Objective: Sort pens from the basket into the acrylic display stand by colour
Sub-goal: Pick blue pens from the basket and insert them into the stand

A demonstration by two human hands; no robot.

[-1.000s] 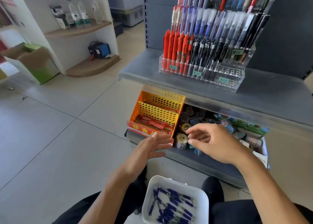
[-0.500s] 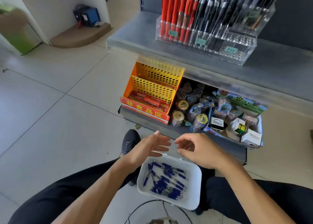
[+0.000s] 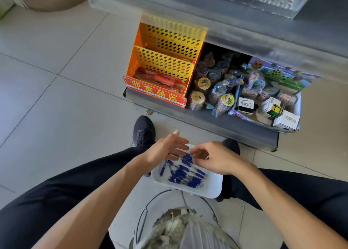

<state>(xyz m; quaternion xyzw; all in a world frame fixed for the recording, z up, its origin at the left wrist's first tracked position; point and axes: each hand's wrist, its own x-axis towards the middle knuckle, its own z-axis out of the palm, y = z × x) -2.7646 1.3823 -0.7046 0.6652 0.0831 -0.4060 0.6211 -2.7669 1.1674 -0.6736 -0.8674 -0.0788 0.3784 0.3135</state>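
The left hand (image 3: pixel 165 149) hovers over the far left corner of the shallow white plastic basket (image 3: pixel 211 188), fingers straight and loosely spread, holding nothing. Just below and right of those fingertips lies the heap of blue-capped ballpoint pens with clear barrels (image 3: pixel 185 171), crossed over one another on the basket floor. Right of the heap, the right hand (image 3: pixel 216 158) reaches in with fingers curled toward the nearest pens; whether they already pinch one cannot be told. The pens look light, stiff and smooth, likely to slip or roll, so a pinch at mid-barrel should serve best. The clear acrylic display stand (image 3: pixel 282 5) sits well beyond both hands, on the grey shelf above.
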